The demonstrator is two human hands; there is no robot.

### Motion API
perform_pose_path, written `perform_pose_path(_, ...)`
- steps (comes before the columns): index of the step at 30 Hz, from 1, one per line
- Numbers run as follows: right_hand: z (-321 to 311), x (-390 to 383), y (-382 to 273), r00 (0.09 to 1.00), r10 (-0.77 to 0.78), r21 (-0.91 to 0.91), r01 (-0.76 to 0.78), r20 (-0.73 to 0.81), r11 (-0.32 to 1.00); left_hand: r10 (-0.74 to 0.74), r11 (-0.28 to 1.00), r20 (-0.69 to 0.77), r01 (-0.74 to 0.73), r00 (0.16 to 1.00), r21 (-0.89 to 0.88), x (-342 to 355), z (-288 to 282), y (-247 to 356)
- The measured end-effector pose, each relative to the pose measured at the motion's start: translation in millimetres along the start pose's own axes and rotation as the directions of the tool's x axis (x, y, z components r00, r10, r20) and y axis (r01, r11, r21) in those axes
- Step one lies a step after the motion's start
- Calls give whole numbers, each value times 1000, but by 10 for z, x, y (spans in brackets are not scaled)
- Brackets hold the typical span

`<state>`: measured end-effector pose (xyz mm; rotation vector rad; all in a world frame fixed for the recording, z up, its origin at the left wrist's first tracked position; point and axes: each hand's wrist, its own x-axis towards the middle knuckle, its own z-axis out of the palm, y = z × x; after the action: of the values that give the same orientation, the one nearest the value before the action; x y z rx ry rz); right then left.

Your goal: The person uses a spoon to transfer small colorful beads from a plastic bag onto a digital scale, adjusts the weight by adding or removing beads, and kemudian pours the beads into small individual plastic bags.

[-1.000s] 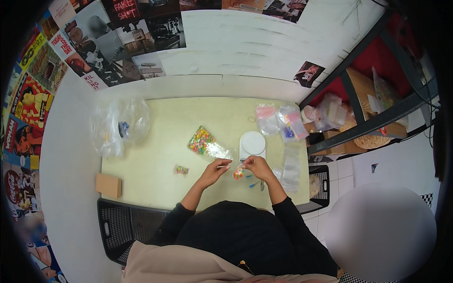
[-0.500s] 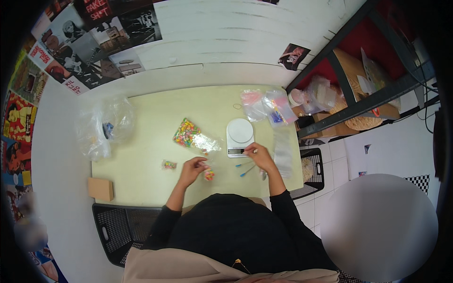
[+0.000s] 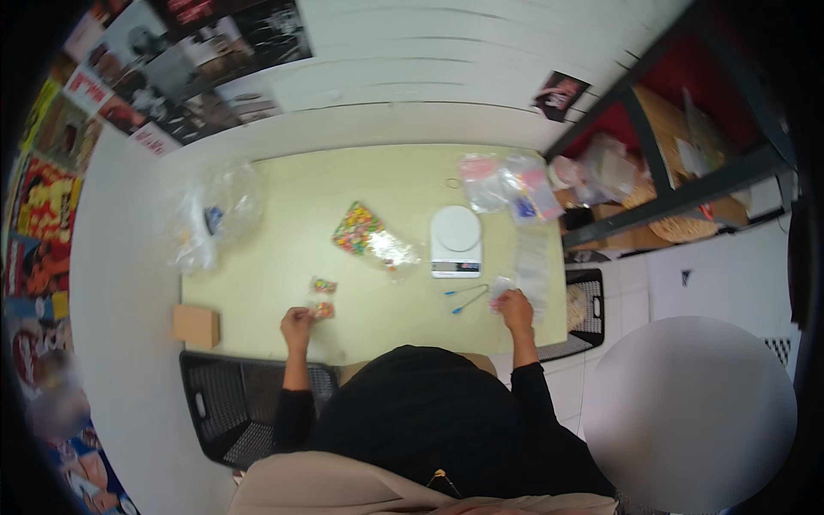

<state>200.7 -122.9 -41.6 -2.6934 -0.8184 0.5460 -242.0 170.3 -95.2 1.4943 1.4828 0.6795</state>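
My left hand [image 3: 297,323] is closed at the left edge of a small clear packet of colourful candies [image 3: 323,310], its fingertips pinching the packet's side. Just beyond lies a second small candy packet [image 3: 324,285]. On the right, my right hand [image 3: 517,309] has its fingers together on a small clear plastic bag [image 3: 501,290], partly covered by the hand. Between my hands rest small tongs with blue tips [image 3: 469,299]. Farther back are a large clear bag of colourful candies [image 3: 359,230] and a white kitchen scale [image 3: 456,245].
Crumpled clear plastic [image 3: 206,215] lies at the back left, above a brown box [image 3: 196,326]. Packs of plastic bags [image 3: 506,184] sit at the back right, beside a dark shelf [image 3: 652,210]. Black baskets [image 3: 245,403] stand by the table.
My left hand has carried the candy packet leftward, down beside the other small packet. My right hand has moved from the scale's front to the clear bag at the right.
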Motion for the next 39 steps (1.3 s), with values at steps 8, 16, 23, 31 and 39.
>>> perform_pose_path(8, -80, 15, 27, 995, 96, 172, -93, -8, 981, 59, 991, -127, -43, 990, 124, 5, -2, 165)
perform_pose_path(16, -148, 132, 256, 988, 156, 342, -139, -22, 929, 261, 951, 22, -261, 965, 165, -10, 292, 962)
perform_pose_path(23, -311, 167, 221, 988, 140, 547, -83, -62, 833, 447, 743, 362, -565, 818, 359, -244, 791, 1239)
perform_pose_path(31, -140, 87, 276, 991, 64, 485, -1, -114, 874, 406, 494, 246, -438, 880, 751, -119, 491, 486)
perform_pose_path(39, -318, 76, 208, 992, 52, 367, -8, -111, 930, 364, 487, 58, -243, 930, 839, 150, -367, 22)
